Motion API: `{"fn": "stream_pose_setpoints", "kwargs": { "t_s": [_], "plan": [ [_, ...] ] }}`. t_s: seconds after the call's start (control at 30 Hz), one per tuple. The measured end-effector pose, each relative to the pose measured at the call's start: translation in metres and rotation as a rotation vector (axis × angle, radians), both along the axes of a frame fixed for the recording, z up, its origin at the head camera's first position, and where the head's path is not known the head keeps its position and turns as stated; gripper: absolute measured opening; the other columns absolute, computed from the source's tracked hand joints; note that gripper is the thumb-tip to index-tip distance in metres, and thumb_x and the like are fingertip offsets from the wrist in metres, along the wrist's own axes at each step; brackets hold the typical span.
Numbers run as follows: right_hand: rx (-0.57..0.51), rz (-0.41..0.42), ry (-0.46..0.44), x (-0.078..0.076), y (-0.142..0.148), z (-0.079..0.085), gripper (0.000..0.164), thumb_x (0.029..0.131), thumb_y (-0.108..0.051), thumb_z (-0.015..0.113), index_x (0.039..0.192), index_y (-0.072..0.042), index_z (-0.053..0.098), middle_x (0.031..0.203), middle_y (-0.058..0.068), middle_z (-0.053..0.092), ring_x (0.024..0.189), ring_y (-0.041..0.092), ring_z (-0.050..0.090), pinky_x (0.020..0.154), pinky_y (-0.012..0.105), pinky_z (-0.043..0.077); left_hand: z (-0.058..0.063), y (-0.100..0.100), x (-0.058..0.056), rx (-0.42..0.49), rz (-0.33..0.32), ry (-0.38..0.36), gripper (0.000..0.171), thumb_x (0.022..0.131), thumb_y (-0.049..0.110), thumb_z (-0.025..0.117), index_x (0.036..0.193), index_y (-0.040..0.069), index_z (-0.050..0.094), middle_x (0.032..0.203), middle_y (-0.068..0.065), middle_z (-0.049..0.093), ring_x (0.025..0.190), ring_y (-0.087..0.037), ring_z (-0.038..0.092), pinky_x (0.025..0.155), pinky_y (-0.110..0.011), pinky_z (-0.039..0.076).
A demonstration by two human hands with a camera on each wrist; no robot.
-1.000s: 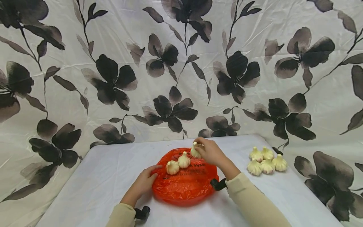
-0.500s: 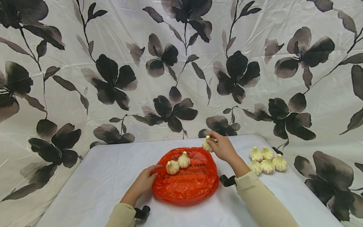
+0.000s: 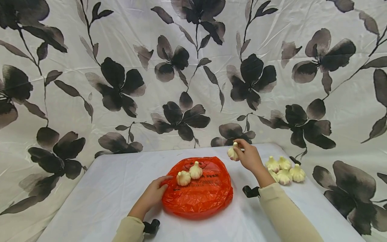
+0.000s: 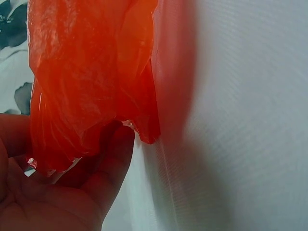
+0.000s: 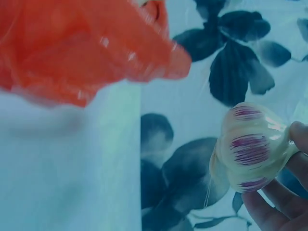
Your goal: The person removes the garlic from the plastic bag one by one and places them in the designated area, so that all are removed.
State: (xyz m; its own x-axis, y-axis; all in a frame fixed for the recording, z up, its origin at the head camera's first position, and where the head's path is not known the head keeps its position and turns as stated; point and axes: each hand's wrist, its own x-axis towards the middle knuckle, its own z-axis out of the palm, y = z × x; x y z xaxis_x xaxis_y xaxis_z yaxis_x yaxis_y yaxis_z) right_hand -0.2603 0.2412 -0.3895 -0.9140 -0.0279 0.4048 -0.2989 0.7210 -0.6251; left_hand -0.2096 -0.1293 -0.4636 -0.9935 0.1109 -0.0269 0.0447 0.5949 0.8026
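Observation:
My left hand [image 3: 153, 192] is at the left edge of a red plastic bag [image 3: 199, 198]. In the left wrist view, its thumb and fingers grip the crumpled bag edge [image 4: 82, 91]. Two garlic bulbs sit on top of the bag, one garlic bulb [image 3: 183, 178] at the left and another garlic bulb [image 3: 196, 170] beside it. My right hand [image 3: 248, 155] pinches a third garlic bulb [image 3: 232, 152] by its stem, above the table to the right of the bag. Purple streaks mark this bulb's underside in the right wrist view.
Several more garlic bulbs [image 3: 285, 176] stand grouped on the right side of the white table [image 3: 112, 178], partly behind my right forearm. A floral cloth [image 3: 217, 90] hangs behind the table. Black wrist cameras sit by both sleeves.
My right hand has lifted the garlic bulb off the bag and carried it right, past the bag's edge. My left hand keeps its place on the bag.

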Motion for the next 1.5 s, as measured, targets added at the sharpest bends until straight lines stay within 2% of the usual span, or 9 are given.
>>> {"fn": "stream_pose_setpoints", "kwargs": {
  "t_s": [0.2, 0.47, 0.8, 1.13, 1.3, 1.5],
  "plan": [
    [-0.004, -0.032, -0.007, -0.004, 0.017, -0.009, 0.033, 0.098, -0.018, 0.056, 0.13, -0.011, 0.054, 0.121, 0.02, 0.066, 0.111, 0.038, 0.065, 0.079, 0.045, 0.059, 0.0, 0.001, 0.0, 0.005, 0.003, -0.008, 0.038, 0.099, 0.008, 0.048, 0.134, 0.018, 0.056, 0.146, -0.017, 0.048, 0.136, -0.042, 0.042, 0.104, -0.056, 0.043],
    [0.022, -0.068, -0.035, -0.005, 0.036, -0.014, 0.029, 0.098, -0.019, 0.056, 0.125, -0.009, 0.056, 0.121, 0.018, 0.067, 0.113, 0.037, 0.064, 0.089, 0.05, 0.054, -0.002, -0.001, -0.002, 0.007, -0.006, -0.004, 0.038, 0.099, 0.008, 0.048, 0.134, 0.019, 0.057, 0.145, -0.017, 0.048, 0.136, -0.041, 0.042, 0.105, -0.057, 0.042],
    [0.066, -0.096, -0.066, -0.006, 0.056, -0.021, 0.026, 0.098, -0.016, 0.055, 0.122, -0.007, 0.057, 0.12, 0.019, 0.067, 0.117, 0.039, 0.06, 0.086, 0.048, 0.053, -0.002, 0.0, -0.002, 0.009, 0.009, -0.013, 0.038, 0.099, 0.008, 0.048, 0.135, 0.02, 0.056, 0.146, -0.016, 0.048, 0.135, -0.041, 0.043, 0.103, -0.054, 0.045],
    [0.081, -0.111, -0.073, -0.007, 0.073, -0.029, 0.026, 0.095, -0.012, 0.056, 0.12, -0.005, 0.058, 0.116, 0.02, 0.068, 0.111, 0.039, 0.062, 0.086, 0.047, 0.05, -0.003, -0.005, -0.003, 0.013, 0.019, 0.007, 0.038, 0.099, 0.007, 0.047, 0.134, 0.016, 0.057, 0.144, -0.018, 0.05, 0.134, -0.041, 0.044, 0.103, -0.054, 0.045],
    [0.093, -0.12, -0.105, -0.006, 0.081, -0.031, 0.025, 0.094, -0.01, 0.055, 0.117, -0.003, 0.06, 0.112, 0.02, 0.067, 0.105, 0.038, 0.062, 0.086, 0.048, 0.05, -0.004, -0.006, -0.004, 0.013, 0.023, 0.008, 0.038, 0.098, 0.006, 0.048, 0.133, 0.017, 0.057, 0.144, -0.018, 0.049, 0.134, -0.041, 0.044, 0.103, -0.054, 0.045],
    [0.116, -0.135, -0.194, -0.007, 0.086, -0.032, 0.025, 0.094, -0.011, 0.055, 0.116, -0.001, 0.06, 0.109, 0.02, 0.065, 0.096, 0.033, 0.059, 0.082, 0.045, 0.049, -0.003, -0.006, -0.003, 0.018, 0.021, 0.006, 0.038, 0.099, 0.007, 0.048, 0.134, 0.017, 0.057, 0.145, -0.017, 0.048, 0.136, -0.041, 0.041, 0.105, -0.056, 0.042]
  ]
}}
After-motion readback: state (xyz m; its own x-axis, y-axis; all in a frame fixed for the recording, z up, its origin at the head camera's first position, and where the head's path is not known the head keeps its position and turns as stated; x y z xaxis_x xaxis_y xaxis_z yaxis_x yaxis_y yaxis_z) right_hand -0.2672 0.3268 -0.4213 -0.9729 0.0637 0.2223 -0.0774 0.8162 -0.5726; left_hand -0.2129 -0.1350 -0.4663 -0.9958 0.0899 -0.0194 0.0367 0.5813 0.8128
